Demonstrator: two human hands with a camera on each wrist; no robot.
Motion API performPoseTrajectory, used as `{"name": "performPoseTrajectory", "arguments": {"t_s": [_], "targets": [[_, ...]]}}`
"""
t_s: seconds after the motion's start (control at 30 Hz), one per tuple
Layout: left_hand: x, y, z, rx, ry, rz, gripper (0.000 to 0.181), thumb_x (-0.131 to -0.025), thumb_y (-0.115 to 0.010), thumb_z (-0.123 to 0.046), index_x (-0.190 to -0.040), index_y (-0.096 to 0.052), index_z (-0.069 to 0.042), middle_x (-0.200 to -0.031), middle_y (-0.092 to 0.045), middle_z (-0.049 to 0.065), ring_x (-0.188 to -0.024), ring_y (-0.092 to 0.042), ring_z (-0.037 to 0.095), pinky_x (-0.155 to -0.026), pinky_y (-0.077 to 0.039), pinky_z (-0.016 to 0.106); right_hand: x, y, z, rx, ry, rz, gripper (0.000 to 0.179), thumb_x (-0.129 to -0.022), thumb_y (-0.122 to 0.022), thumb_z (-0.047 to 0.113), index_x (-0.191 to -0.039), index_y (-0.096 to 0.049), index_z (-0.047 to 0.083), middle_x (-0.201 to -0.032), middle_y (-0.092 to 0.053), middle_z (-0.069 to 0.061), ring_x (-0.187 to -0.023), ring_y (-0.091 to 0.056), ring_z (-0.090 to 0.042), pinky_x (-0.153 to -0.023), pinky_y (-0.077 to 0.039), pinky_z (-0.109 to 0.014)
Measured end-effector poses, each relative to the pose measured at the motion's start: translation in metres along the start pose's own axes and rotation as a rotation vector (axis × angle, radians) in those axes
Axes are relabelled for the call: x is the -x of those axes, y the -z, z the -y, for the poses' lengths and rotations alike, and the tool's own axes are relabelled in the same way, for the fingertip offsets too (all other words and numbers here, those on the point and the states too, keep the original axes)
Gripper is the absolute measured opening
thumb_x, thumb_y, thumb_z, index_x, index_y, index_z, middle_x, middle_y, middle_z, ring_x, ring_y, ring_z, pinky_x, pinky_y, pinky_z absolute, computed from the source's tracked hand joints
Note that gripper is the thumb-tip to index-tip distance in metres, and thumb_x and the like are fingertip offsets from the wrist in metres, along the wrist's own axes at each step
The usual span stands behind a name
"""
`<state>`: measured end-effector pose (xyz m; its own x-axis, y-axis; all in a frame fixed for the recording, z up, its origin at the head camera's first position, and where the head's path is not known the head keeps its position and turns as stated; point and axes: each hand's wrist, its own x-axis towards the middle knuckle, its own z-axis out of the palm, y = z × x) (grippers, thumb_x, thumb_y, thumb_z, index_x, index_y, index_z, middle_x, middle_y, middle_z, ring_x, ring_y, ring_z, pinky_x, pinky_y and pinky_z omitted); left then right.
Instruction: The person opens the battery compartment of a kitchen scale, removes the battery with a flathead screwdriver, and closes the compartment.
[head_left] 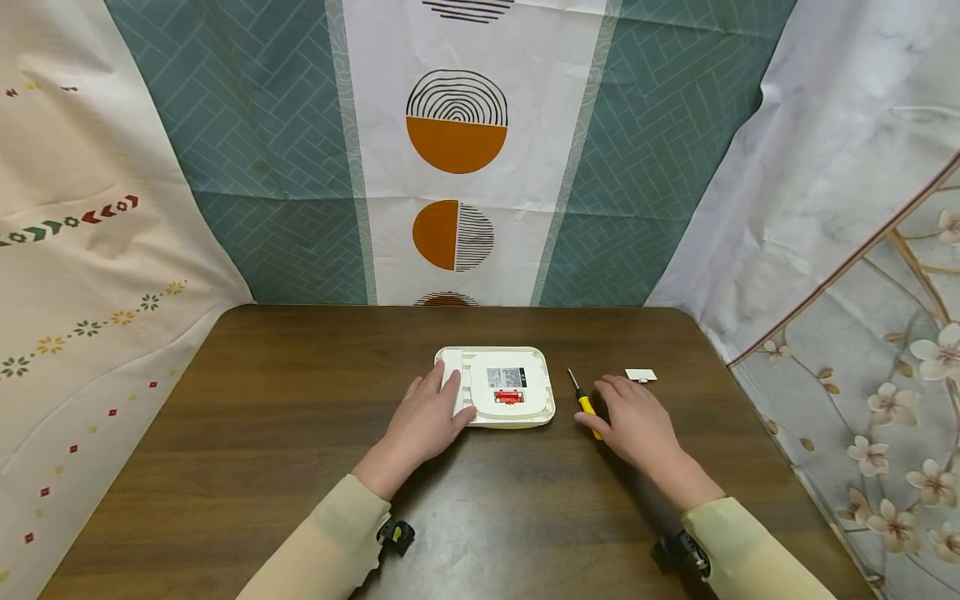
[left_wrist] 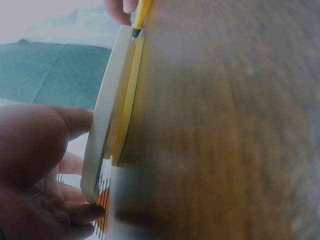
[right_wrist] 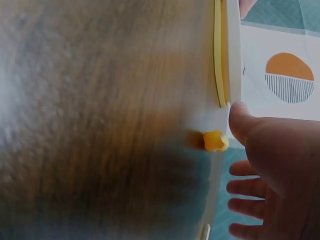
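Observation:
A white rounded device lies on the table with its labelled face up and a red battery showing in a recess. Its lower side shows yellow in both wrist views. Spread across the device's left end, my left hand touches it, thumb near the front edge. A screwdriver with a yellow and black handle lies just right of the device, its tip pointing away. Over the handle's near end hovers my right hand, holding nothing, its fingers apart in the right wrist view.
A small white cover lies on the brown table beyond my right hand. Patterned cloths hang behind the table and along both its sides.

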<state>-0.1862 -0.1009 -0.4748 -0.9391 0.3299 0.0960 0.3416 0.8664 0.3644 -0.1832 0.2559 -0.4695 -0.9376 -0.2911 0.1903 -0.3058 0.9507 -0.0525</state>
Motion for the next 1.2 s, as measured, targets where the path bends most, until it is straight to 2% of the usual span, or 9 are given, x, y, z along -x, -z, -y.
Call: {"name": "performPoseTrajectory", "arguments": {"t_s": [0.13,0.33,0.57,0.83,1.1,1.2], "targets": [[-0.0001,0.0004,0.0001,0.003,0.001,-0.002,0.072,-0.111,-0.069,-0.042,-0.161,-0.05,0.006,-0.17,-0.036,0.035,-0.161,-0.036,0.042,-0.131,-0.028,0.059,0.0,-0.0008,0.0035,-0.013,-0.012,0.001,0.068,-0.101,-0.079,0.053,-0.134,-0.069,-0.005,-0.146,-0.065,-0.026,-0.139,-0.059,-0.047,-0.119,-0.045,-0.063],[-0.0007,-0.0011,0.0009,-0.001,0.0,-0.002,0.072,-0.11,-0.069,-0.042,-0.161,-0.05,0.006,-0.17,-0.036,0.035,-0.161,-0.036,0.042,-0.131,-0.028,0.059,0.0004,-0.0013,0.0077,-0.017,-0.026,0.002,0.055,-0.1,-0.081,0.049,-0.115,-0.071,-0.002,-0.142,-0.066,-0.028,-0.135,-0.061,-0.047,-0.116,-0.047,-0.062],[-0.0007,-0.0008,0.0006,-0.002,-0.003,-0.007,0.072,-0.11,-0.07,-0.042,-0.161,-0.05,0.006,-0.17,-0.036,0.035,-0.161,-0.036,0.042,-0.13,-0.029,0.059,0.0021,-0.0029,0.0106,-0.001,-0.029,-0.041,0.035,-0.1,-0.084,0.036,-0.095,-0.068,0.005,-0.128,-0.07,-0.021,-0.123,-0.065,-0.041,-0.103,-0.055,-0.058],[-0.0016,-0.0009,0.0007,0.003,0.003,0.001,0.073,-0.11,-0.07,-0.042,-0.162,-0.05,0.005,-0.171,-0.035,0.034,-0.161,-0.035,0.042,-0.131,-0.028,0.059,0.0029,-0.0079,0.0088,0.037,-0.047,-0.059,0.025,-0.098,-0.084,0.023,-0.096,-0.068,0.004,-0.104,-0.066,-0.013,-0.1,-0.064,-0.038,-0.083,-0.057,-0.055],[-0.0017,0.0003,0.0002,0.006,0.008,0.017,0.074,-0.11,-0.069,-0.043,-0.163,-0.049,0.005,-0.172,-0.033,0.035,-0.162,-0.034,0.042,-0.131,-0.026,0.06,0.0053,-0.008,0.005,0.054,-0.01,-0.2,0.024,-0.095,-0.086,0.014,-0.091,-0.065,0.002,-0.089,-0.061,-0.013,-0.083,-0.06,-0.041,-0.068,-0.055,-0.055],[-0.0015,0.0007,0.0001,0.009,0.01,0.018,0.074,-0.11,-0.069,-0.043,-0.163,-0.048,0.005,-0.172,-0.033,0.035,-0.162,-0.034,0.042,-0.131,-0.026,0.059,0.0047,-0.006,0.0021,0.036,-0.022,-0.222,0.024,-0.094,-0.087,0.011,-0.094,-0.064,0.001,-0.084,-0.062,-0.013,-0.079,-0.061,-0.041,-0.065,-0.054,-0.055]]}}
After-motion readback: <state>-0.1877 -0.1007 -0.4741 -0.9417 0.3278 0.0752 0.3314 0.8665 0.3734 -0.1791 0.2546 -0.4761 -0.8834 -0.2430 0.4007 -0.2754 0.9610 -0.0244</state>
